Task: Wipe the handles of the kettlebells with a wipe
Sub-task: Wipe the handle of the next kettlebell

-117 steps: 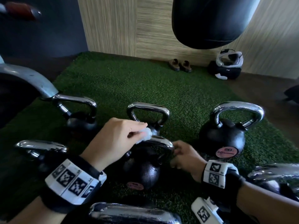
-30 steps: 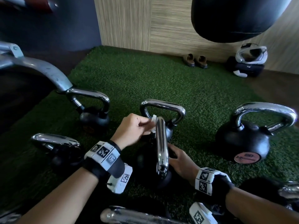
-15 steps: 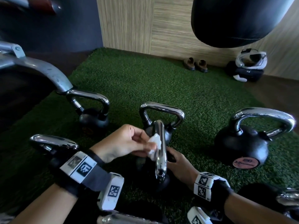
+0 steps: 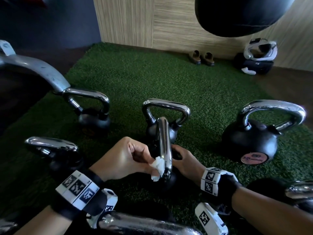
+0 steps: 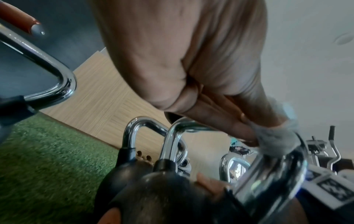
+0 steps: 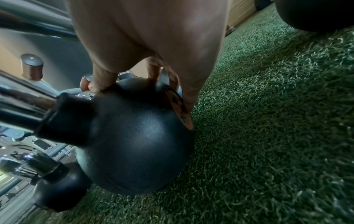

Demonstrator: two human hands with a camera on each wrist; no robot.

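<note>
Wipe (image 4: 157,168) now lower on chrome handle (image 4: 164,146), pinched by left hand (image 4: 123,160); right hand (image 4: 183,161) gripping kettlebell (image 6: 134,136); label unreadable.

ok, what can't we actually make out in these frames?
- Head: body of the held kettlebell mostly hidden by both hands and its handle.
- Left wrist: wipe blurred, contact patch unclear.
- Right wrist: round label edge-on, unreadable.
- Head: nearest handle cut by bottom edge.
</note>
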